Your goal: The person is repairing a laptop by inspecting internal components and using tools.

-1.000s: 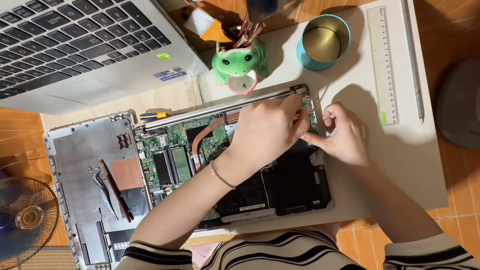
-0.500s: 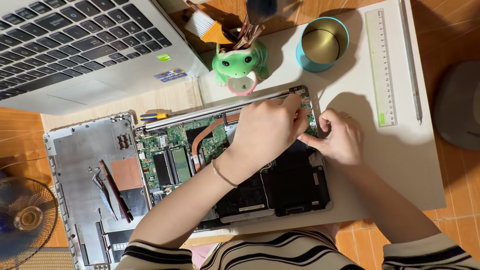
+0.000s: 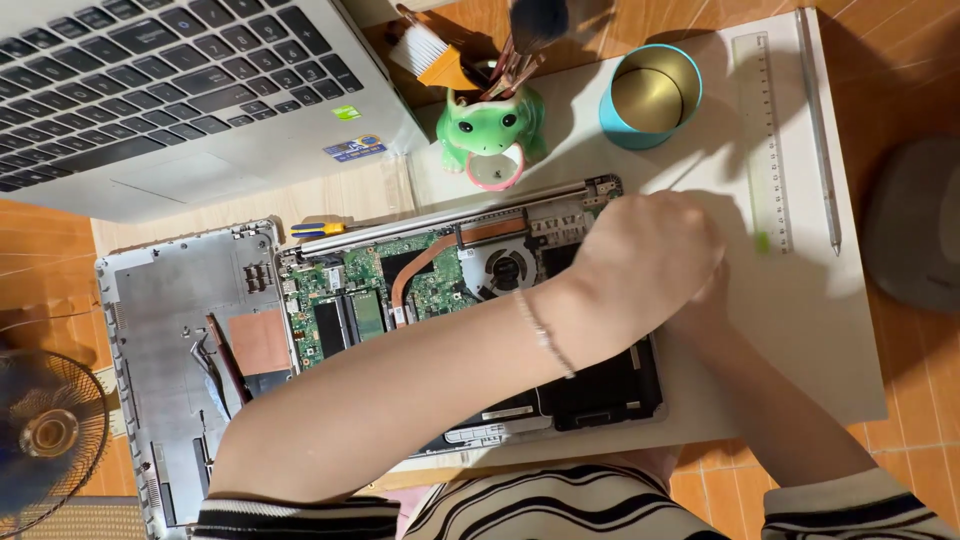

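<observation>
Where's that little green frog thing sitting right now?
The green frog holder sits near the top centre of the head view, just beyond the opened laptop, left of the teal cup.

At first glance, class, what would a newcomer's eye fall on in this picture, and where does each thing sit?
The opened laptop at centre, its green circuit board and fan bared, draws the eye first. The left hand lies across its right end, covering most of the right hand beneath. Behind it stands a bright green frog-shaped brush holder, with a teal tin to its right and a second laptop's keyboard at upper left.
</observation>
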